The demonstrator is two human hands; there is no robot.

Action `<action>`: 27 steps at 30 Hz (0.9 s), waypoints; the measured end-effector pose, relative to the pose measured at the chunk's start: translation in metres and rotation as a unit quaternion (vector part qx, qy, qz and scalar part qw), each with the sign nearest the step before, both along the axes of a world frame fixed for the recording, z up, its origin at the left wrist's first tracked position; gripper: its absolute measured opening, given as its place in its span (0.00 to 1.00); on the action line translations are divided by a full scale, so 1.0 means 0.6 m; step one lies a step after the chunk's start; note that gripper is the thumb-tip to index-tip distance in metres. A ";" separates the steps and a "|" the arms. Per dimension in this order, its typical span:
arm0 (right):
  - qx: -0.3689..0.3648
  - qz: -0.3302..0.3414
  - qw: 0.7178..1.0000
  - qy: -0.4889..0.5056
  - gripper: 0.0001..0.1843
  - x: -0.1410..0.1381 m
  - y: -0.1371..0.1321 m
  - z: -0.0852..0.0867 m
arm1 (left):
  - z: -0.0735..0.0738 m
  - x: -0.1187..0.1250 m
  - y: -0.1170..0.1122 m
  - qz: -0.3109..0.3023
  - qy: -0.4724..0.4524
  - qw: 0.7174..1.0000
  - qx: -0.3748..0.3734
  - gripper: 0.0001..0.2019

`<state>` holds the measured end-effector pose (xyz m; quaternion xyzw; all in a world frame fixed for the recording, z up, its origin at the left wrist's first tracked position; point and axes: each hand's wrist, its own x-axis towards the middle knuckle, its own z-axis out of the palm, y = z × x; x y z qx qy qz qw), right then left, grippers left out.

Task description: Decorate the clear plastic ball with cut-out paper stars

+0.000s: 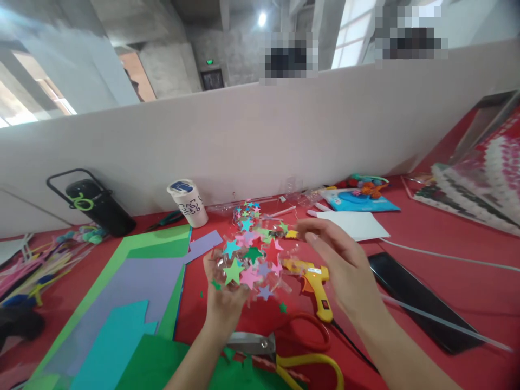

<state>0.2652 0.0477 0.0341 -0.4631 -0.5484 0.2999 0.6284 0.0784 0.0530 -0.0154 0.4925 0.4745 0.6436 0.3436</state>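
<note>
My left hand is closed round the near end of a clear plastic piece covered with colourful paper stars. Its exact shape is hard to make out under the stars, which are pink, green, blue, purple and red. My right hand hovers just right of it, with fingers curved and apart and nothing visible between them. A yellow hot glue gun lies between the hands on the red table. Closer to me lie large scissors with red and yellow handles, partly over green sheet. Small green stars are scattered around.
Coloured sheets cover the left side. A black bottle and a white patterned cup stand by the white partition. A black phone-like slab, white paper and a blue packet lie right.
</note>
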 end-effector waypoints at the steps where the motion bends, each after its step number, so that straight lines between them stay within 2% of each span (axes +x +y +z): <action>1: 0.050 -0.028 0.997 -0.052 0.06 -0.002 -0.008 0.003 | -0.002 0.002 0.001 0.001 -0.011 1.000 -0.008 0.22; 3: 0.155 -0.044 0.975 -0.154 0.09 -0.010 -0.026 0.009 | -0.007 0.006 0.003 0.004 -0.033 0.999 -0.023 0.23; 5: 0.239 -0.019 0.940 -0.244 0.12 -0.023 -0.042 0.011 | -0.011 0.010 0.004 0.008 -0.047 0.999 -0.025 0.23; 7: 0.291 -0.007 0.905 -0.310 0.13 -0.037 -0.050 0.008 | -0.013 0.012 0.004 0.010 -0.060 0.998 -0.022 0.24; 9: 0.303 -0.025 0.886 -0.350 0.11 -0.049 -0.051 0.000 | -0.013 0.013 0.004 0.011 -0.073 0.997 -0.016 0.25; 15: 0.250 -0.094 0.887 -0.376 0.07 -0.068 -0.040 -0.021 | -0.009 0.019 0.004 -0.018 -0.114 0.993 -0.011 0.26; 22: 0.222 -0.119 0.901 -0.354 0.05 -0.072 -0.036 -0.025 | -0.006 0.032 0.001 -0.034 -0.153 0.987 -0.022 0.27; 27: 0.230 -0.122 0.904 -0.338 0.05 -0.071 -0.033 -0.028 | -0.004 0.036 0.000 -0.033 -0.165 0.985 -0.031 0.27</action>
